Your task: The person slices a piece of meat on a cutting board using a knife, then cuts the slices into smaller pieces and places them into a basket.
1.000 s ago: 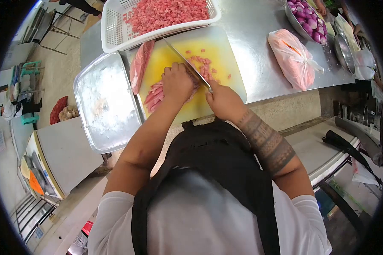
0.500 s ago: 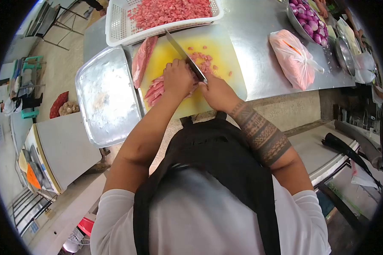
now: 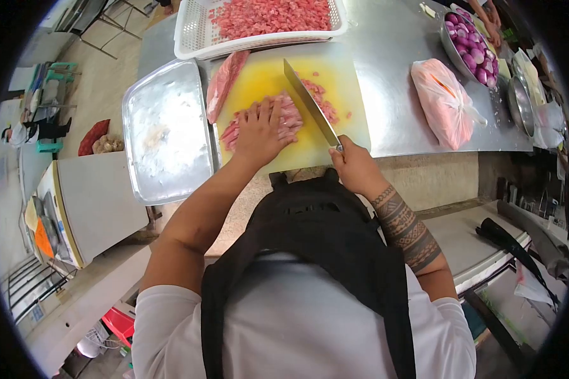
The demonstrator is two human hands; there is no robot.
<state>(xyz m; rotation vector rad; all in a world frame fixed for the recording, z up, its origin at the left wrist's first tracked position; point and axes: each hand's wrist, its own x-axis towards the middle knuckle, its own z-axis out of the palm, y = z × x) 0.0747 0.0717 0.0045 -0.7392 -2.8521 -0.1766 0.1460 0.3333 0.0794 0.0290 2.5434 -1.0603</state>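
From the head camera, the dicing looks well along but not finished: a white basket point(image 3: 259, 43) at the far edge of the yellow cutting board point(image 3: 259, 79) is already heaped with diced meat point(image 3: 265, 16), and a small pile of cut cubes point(image 3: 325, 104) lies on the board to the right of the blade, while a bundle of meat strips point(image 3: 291, 117) and a whole slab point(image 3: 224, 82) at the board's left edge remain uncut. The left hand point(image 3: 259, 132) lies flat on the strips with its fingers spread, pressing them down rather than gripping. The right hand point(image 3: 354, 165) is closed tight around the handle of the knife point(image 3: 310, 104), whose blade slants across the board just right of the strips, between them and the cubes; whether the edge touches the board I cannot tell
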